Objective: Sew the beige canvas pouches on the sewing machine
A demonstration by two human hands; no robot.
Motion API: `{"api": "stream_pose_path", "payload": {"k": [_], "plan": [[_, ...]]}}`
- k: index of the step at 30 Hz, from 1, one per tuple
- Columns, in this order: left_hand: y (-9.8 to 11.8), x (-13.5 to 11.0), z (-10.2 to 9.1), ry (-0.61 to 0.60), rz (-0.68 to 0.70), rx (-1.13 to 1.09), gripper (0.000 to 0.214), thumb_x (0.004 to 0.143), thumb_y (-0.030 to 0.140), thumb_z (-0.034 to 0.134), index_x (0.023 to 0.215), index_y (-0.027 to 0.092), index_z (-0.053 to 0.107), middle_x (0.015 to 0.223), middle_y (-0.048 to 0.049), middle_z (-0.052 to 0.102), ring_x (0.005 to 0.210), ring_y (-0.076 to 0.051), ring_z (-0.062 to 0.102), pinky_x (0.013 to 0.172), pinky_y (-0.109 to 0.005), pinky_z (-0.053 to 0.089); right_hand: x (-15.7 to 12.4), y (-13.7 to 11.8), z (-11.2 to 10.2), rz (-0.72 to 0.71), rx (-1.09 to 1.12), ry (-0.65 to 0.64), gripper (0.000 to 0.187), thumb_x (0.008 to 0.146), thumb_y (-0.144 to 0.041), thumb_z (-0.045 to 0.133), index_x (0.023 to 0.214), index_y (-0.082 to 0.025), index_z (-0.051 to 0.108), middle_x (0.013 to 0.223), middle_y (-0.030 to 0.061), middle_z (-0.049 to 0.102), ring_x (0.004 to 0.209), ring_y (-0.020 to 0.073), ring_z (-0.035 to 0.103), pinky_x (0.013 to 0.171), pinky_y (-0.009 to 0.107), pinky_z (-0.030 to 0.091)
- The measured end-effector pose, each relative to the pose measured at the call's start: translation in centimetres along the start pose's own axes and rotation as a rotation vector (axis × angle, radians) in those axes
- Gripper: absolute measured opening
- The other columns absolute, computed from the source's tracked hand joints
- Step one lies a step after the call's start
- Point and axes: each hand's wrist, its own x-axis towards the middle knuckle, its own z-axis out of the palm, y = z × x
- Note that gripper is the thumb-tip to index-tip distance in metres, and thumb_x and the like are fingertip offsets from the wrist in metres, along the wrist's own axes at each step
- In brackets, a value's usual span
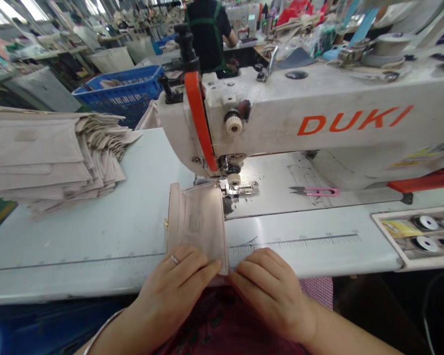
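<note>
A beige fabric pouch (203, 212) lies on the sewing machine bed, its far edge at the presser foot (224, 186). It has a small label patch on its face and a bit of gold metal at its left side. My left hand (185, 281) is closed over the near end, thumb and fingers pressing on the fabric. Curled at the near right corner, my right hand (270, 291) has thumb and fingertips pinched together against the pouch's edge; the exact grip is partly hidden. The white sewing machine (318, 113) carries an orange strip.
Left on the table is a tall stack of beige fabric pieces (40, 153). Pink-handled thread snips (314, 191) lie under the machine arm. A tray of bobbins (399, 246) sits at the right edge. Behind are a blue crate (122, 93) and a person in dark clothing (207, 34).
</note>
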Motion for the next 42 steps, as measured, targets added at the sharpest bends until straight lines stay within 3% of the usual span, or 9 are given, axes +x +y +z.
{"api": "stream_pose_path", "payload": {"k": [7,12,15,18,21,29,33,37,42], "plan": [[0.1,0.4,0.3,0.000,0.049,0.022,0.024,0.101,0.014,0.041,0.114,0.013,0.062,0.091,-0.0050,0.062,0.083,-0.019,0.055,0.078,-0.036,0.050,0.4,-0.2,0.0,0.010,-0.022,0.044,0.014,0.095,-0.008,0.055,0.098,-0.013,0.068,0.099,0.0055,0.073,0.091,0.0182,0.063,0.080,0.032,0.050],[0.5,2.2,-1.4,-0.142,-0.039,-0.046,0.023,0.102,0.021,0.042,0.107,0.018,0.064,0.090,-0.0036,0.064,0.080,-0.019,0.058,0.073,-0.035,0.050,0.9,-0.2,-0.1,0.057,0.037,-0.040,0.018,0.100,-0.016,0.050,0.101,-0.012,0.067,0.101,0.0057,0.072,0.094,0.0181,0.062,0.082,0.033,0.049],[0.0,4.1,-2.1,-0.147,-0.112,0.022,0.027,0.101,0.021,0.041,0.119,0.017,0.061,0.109,-0.0078,0.066,0.100,-0.023,0.061,0.085,-0.040,0.052,1.2,-0.1,-0.2,0.059,0.048,-0.094,0.015,0.098,-0.021,0.055,0.103,-0.014,0.067,0.099,0.0045,0.072,0.093,0.0198,0.061,0.080,0.035,0.048],[-1.0,5.4,-1.6,-0.113,-0.090,0.155,0.039,0.100,0.022,0.046,0.137,0.012,0.049,0.140,-0.0140,0.052,0.130,-0.028,0.047,0.106,-0.047,0.044,1.4,0.0,-0.3,0.016,0.028,-0.088,0.017,0.098,-0.020,0.054,0.101,-0.013,0.069,0.102,0.0053,0.072,0.093,0.0205,0.061,0.078,0.035,0.048],[-2.2,5.9,-0.7,-0.136,-0.048,0.192,0.043,0.098,0.024,0.050,0.139,0.012,0.048,0.146,-0.0129,0.048,0.137,-0.027,0.041,0.113,-0.045,0.039,1.7,0.2,-0.3,-0.022,-0.019,-0.086,0.021,0.100,-0.017,0.049,0.098,-0.013,0.070,0.106,0.0061,0.072,0.097,0.0201,0.062,0.079,0.034,0.048],[-3.8,5.9,-0.7,-0.147,0.010,0.242,0.041,0.101,0.023,0.045,0.139,0.009,0.048,0.146,-0.0150,0.048,0.137,-0.029,0.041,0.114,-0.048,0.036,2.4,0.8,0.1,0.022,-0.023,-0.127,0.024,0.101,-0.018,0.046,0.111,-0.013,0.068,0.109,0.0064,0.072,0.096,0.0192,0.062,0.076,0.034,0.050],[-2.7,4.4,-1.0,-0.121,0.068,0.097,0.030,0.101,0.025,0.045,0.126,0.013,0.058,0.123,-0.0118,0.063,0.115,-0.025,0.056,0.101,-0.044,0.048,2.9,0.9,-0.2,0.084,-0.014,-0.134,0.024,0.098,-0.016,0.049,0.114,-0.014,0.067,0.110,0.0081,0.072,0.093,0.0204,0.063,0.076,0.036,0.051],[-1.9,2.9,-1.0,-0.051,0.000,-0.135,0.025,0.101,0.016,0.042,0.116,0.017,0.062,0.102,-0.0068,0.065,0.092,-0.019,0.059,0.084,-0.035,0.054,2.8,1.0,-0.6,0.127,0.032,-0.112,0.023,0.096,-0.014,0.052,0.114,-0.014,0.066,0.109,0.0077,0.072,0.094,0.0194,0.063,0.079,0.035,0.053],[-2.1,2.7,-0.8,-0.065,-0.068,-0.160,0.027,0.099,0.011,0.041,0.116,0.018,0.061,0.105,-0.0067,0.063,0.093,-0.019,0.058,0.083,-0.035,0.053,2.5,0.9,-0.7,0.138,0.052,-0.110,0.024,0.094,-0.013,0.056,0.116,-0.013,0.066,0.108,0.0083,0.072,0.094,0.0208,0.062,0.080,0.036,0.052]]}}
